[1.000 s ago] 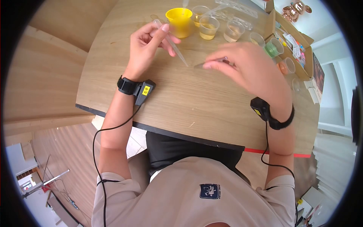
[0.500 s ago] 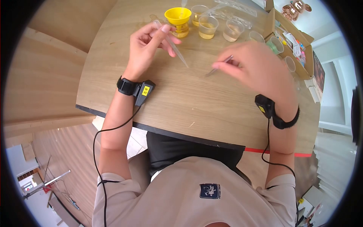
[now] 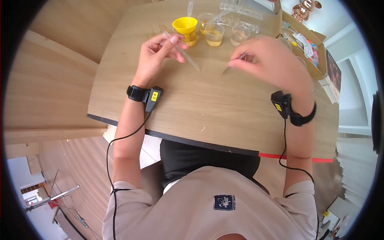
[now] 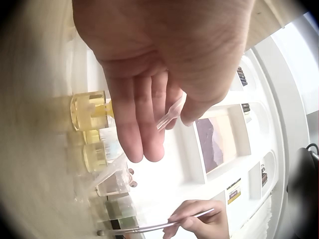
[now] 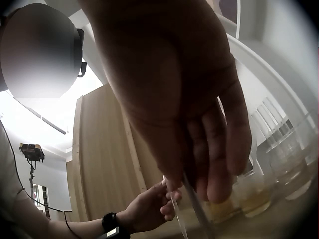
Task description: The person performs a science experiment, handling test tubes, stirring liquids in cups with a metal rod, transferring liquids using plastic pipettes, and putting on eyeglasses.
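My left hand point(image 3: 158, 52) pinches a clear plastic dropper point(image 3: 187, 58) between thumb and forefinger, its thin tip slanting down to the right above the table. Opposite it, my right hand point(image 3: 268, 62) grips slim metal tweezers point(image 3: 232, 68) that point down and left, a short gap from the dropper's tip. In the left wrist view, the tweezers point(image 4: 149, 228) show a small dark spot at the far end. Beyond my left fingers stands a jar of yellow liquid point(image 3: 190, 41) with a yellow funnel point(image 3: 185, 25) on top. A second dropper point(image 3: 189, 10) stands upright in the funnel.
Clear cups of pale yellow liquid point(image 3: 215, 38) stand right of the jar, with a cup of paler liquid point(image 3: 239, 38) beside them. Behind is a clear plastic rack point(image 3: 240, 12). An open cardboard box point(image 3: 320, 38) with small packets sits at the right; my right hand partly hides more cups.
My right hand has drawn the tweezers rightward, away from the dropper's tip. The left hand keeps its hold nearly unmoved. The head view has shifted slightly.
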Motion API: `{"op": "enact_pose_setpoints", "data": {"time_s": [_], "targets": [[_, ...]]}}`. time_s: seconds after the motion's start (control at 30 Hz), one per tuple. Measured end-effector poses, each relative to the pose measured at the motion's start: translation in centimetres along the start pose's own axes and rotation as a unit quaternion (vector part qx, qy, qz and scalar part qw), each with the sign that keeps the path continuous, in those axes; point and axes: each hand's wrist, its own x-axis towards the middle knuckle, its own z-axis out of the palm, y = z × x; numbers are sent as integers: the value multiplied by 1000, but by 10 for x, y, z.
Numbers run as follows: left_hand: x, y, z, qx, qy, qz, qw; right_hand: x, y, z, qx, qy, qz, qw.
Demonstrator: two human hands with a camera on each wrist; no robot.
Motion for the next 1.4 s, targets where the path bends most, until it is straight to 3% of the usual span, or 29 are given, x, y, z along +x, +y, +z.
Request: {"op": "enact_pose_setpoints", "data": {"time_s": [0.07,0.13,0.23,0.37,0.43,0.67,0.87,0.93,1.03,1.07,1.13,1.3,1.4], "targets": [[1,6,-1,-46,21,-6,999,-13,-10,-16,32,25,-4,999],[3,13,8,-30,24,14,999,-37,-20,-27,44,120,-37,991],[4,26,21,2,12,31,999,-70,-22,-34,-23,50,-30,998],[7,32,30,60,4,16,998,-101,-26,-32,-41,43,-41,997],[7,24,28,78,9,3,997,-107,-28,-34,-108,26,-38,993],[9,37,42,139,71,-10,988,-122,1,-46,-125,114,-49,984],[10,40,49,149,46,-5,988,-123,7,-44,-68,207,-127,968],[9,49,56,155,58,-17,986,-122,-4,-55,-25,62,-42,997],[4,53,56,169,56,-45,983,-119,-1,-59,-37,30,-5,999],[2,54,53,176,42,-62,982,-121,2,-58,-36,32,-5,999],[-5,62,54,173,53,-56,982,-125,9,-52,-53,133,-85,986],[-30,74,59,160,76,-56,983,-119,10,-51,-19,108,-62,992],[-37,72,60,194,11,-121,973,-118,9,-53,-21,99,-56,993]]}}
